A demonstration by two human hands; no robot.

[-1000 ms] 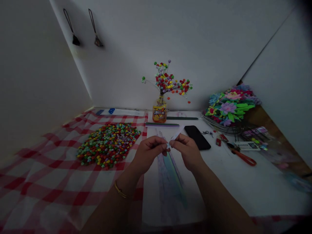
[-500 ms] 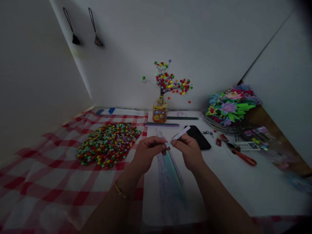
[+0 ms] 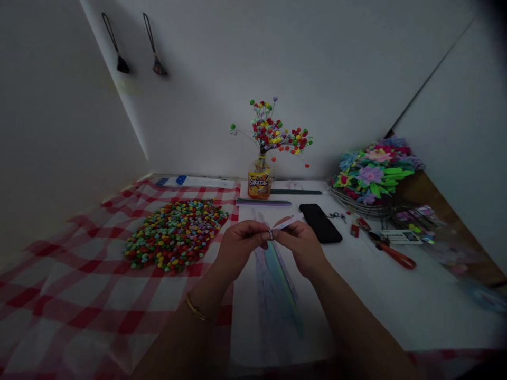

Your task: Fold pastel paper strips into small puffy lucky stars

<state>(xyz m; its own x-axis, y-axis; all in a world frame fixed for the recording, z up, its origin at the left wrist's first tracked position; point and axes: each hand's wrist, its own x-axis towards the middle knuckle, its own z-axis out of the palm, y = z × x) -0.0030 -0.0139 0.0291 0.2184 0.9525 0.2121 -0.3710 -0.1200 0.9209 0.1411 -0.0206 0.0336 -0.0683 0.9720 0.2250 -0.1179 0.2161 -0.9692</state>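
My left hand (image 3: 242,244) and my right hand (image 3: 301,244) meet over the middle of the table. Between their fingertips they pinch a pale paper strip (image 3: 288,223), its free end sticking out toward the upper right. The strip's other end is folded or looped small at the fingertips; its exact shape is partly hidden. Below the hands lie more paper strips (image 3: 277,279) in blue-green and pale purple, spread lengthwise on the white surface. To the left is a wide heap of small folded paper stars (image 3: 178,235) in many colours.
A bottle (image 3: 259,182) holding stems tipped with coloured stars stands at the back. Right of my hands are a black phone (image 3: 320,223), orange-handled pliers (image 3: 396,254) and a bunch of fuzzy flowers (image 3: 374,171). A red-and-white checked cloth (image 3: 99,311) covers the left side.
My fingertips have drawn closer together, and the strip now wraps into a small loop there. Its free end has dropped slightly to the left and shows shorter.
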